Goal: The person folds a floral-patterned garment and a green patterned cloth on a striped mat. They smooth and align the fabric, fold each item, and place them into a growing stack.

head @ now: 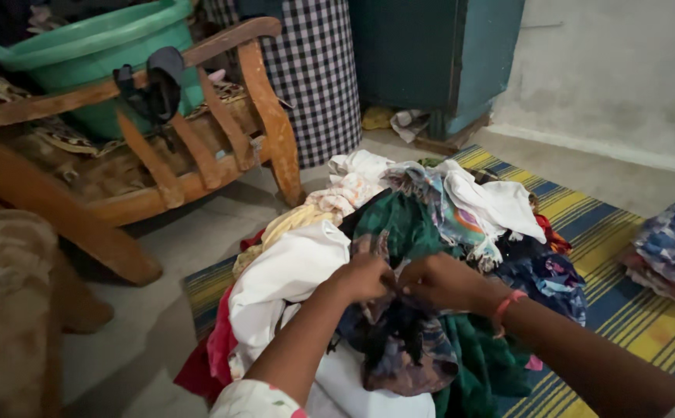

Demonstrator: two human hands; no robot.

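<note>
Garment: dark patterned cloth (399,340), atop clothes pile (399,232) on striped mat (632,310).
Left hand (362,277): fisted, pinching the cloth's top edge.
Right hand (439,282): closed likewise, knuckles nearly touching left; pink wristband (505,308).
Beside: wooden chair (198,147), green tub (97,54).

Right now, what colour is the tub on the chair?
Green tub, clearest in the head view.

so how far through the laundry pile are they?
Done: a small stack of folded patterned cloths sits on the striped yellow-blue mat. In hand: left hand and right hand grip a dark patterned garment. Left: most of the mixed clothes heap, unfolded.
</note>
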